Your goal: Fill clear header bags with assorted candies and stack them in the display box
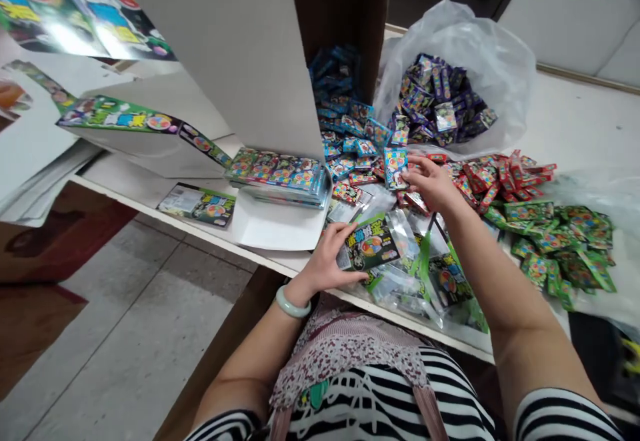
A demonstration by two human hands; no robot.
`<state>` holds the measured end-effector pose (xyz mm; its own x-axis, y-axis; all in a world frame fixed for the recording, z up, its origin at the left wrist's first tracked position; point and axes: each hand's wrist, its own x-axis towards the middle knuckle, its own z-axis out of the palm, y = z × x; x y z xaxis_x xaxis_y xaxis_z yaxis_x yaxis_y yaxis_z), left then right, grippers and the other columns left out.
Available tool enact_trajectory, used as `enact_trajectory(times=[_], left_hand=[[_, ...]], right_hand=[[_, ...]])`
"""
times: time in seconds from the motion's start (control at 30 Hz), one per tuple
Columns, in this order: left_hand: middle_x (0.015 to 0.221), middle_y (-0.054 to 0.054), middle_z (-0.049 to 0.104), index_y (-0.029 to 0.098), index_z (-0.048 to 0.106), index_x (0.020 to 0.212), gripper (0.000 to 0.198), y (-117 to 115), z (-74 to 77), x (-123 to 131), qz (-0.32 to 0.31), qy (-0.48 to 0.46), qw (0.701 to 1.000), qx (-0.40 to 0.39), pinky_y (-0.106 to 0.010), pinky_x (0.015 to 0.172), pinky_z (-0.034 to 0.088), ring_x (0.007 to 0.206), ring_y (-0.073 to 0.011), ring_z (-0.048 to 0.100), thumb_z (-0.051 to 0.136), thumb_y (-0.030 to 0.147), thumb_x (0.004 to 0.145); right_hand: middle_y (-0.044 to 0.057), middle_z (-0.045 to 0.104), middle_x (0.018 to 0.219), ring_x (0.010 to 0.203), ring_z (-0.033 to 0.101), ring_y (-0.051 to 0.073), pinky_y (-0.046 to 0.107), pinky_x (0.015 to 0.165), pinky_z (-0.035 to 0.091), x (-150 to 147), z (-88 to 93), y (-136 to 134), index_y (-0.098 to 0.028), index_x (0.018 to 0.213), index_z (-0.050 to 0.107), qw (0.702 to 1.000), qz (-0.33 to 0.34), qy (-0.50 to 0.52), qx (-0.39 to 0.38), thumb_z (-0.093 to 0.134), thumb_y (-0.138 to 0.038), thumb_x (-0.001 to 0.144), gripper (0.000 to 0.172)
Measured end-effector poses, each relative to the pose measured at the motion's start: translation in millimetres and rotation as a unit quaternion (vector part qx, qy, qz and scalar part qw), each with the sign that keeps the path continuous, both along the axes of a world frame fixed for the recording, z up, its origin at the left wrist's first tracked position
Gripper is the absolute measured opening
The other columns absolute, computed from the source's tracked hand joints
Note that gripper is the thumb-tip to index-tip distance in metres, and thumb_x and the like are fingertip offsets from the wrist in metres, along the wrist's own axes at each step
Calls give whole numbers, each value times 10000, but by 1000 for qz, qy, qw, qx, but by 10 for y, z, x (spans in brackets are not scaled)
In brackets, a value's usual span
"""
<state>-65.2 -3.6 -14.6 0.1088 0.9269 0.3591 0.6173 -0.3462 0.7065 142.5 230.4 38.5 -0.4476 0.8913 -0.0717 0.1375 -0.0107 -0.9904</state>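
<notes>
My left hand (334, 259) is closed on a black and green printed plastic pouch (373, 244) at the table's front edge. Between the fingertips of my right hand (429, 184) is a small blue candy box (395, 167), held above the pile. Under and beside the held pouch lie several more clear-and-printed pouches (450, 277). Just left of my left hand stands an open white display box (280, 224), its lid raised, with a row of filled packs (283, 173) at its back.
Small blue boxes (345, 127) spill from a dark carton. A clear plastic bag (505, 61) holds purple boxes (440, 97). Red boxes (505, 174) and green packets (565, 241) lie at right. Another open display box (145, 151) and a flat pouch (197, 204) are at left.
</notes>
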Motion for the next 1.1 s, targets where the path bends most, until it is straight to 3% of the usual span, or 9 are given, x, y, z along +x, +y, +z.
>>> enact_trajectory(times=[0.1, 0.27, 0.43, 0.6, 0.8, 0.93, 1.1], left_hand=[[1289, -128, 441, 259, 325, 1537, 1007, 25, -22, 49, 18, 24, 1000, 6, -560, 1072, 475, 1219, -329, 519, 797, 610, 720], [1286, -124, 442, 251, 339, 1529, 1008, 106, -61, 307, -3, 48, 999, 18, -557, 1079, 473, 1221, -326, 516, 801, 613, 710], [1281, -136, 454, 242, 324, 1540, 1018, 242, -59, 559, -43, 78, 995, 46, -572, 1081, 460, 1221, -343, 503, 789, 619, 718], [1281, -138, 449, 260, 277, 1557, 1038, 298, 12, 637, -96, 115, 987, 52, -554, 1046, 491, 1191, -333, 521, 781, 626, 726], [1282, -140, 453, 254, 275, 1559, 1041, 295, 40, 678, -119, 113, 985, 50, -538, 1026, 505, 1188, -328, 524, 788, 612, 727], [1258, -132, 465, 251, 295, 1551, 1053, 290, 42, 692, -99, 114, 988, 40, -545, 1041, 488, 1177, -326, 528, 804, 615, 703], [1267, -135, 470, 239, 324, 1545, 1030, 237, 49, 752, -116, 97, 988, 34, -537, 1042, 484, 1182, -325, 524, 799, 605, 708]], right_hand=[[-23, 600, 888, 708, 571, 134, 255, 561, 504, 488, 132, -419, -344, 1322, 522, 999, -24, 23, 17, 819, -377, 643, 741], [-16, 599, 953, 672, 586, 116, 250, 569, 510, 1120, 290, -1000, -355, 1244, 490, 998, -51, -7, 49, 821, -387, 698, 640], [-20, 567, 942, 615, 571, 97, 250, 550, 488, 1437, 214, -1349, -345, 1267, 456, 997, -34, -51, 44, 786, -450, 749, 624], [-29, 556, 888, 573, 542, 84, 241, 523, 467, 1622, 138, -1454, -304, 1205, 498, 997, 0, -74, 11, 784, -459, 747, 561], [-36, 543, 911, 573, 550, 73, 215, 499, 435, 1594, 126, -1486, -309, 1203, 460, 997, -53, -52, 37, 775, -440, 748, 569], [-31, 557, 877, 577, 572, 100, 237, 495, 459, 1542, 149, -1539, -291, 1179, 486, 996, -18, -79, 36, 764, -412, 757, 520], [-19, 604, 845, 570, 553, 106, 249, 501, 454, 1531, 148, -1519, -282, 1227, 573, 991, 52, -113, 43, 736, -377, 802, 466]])
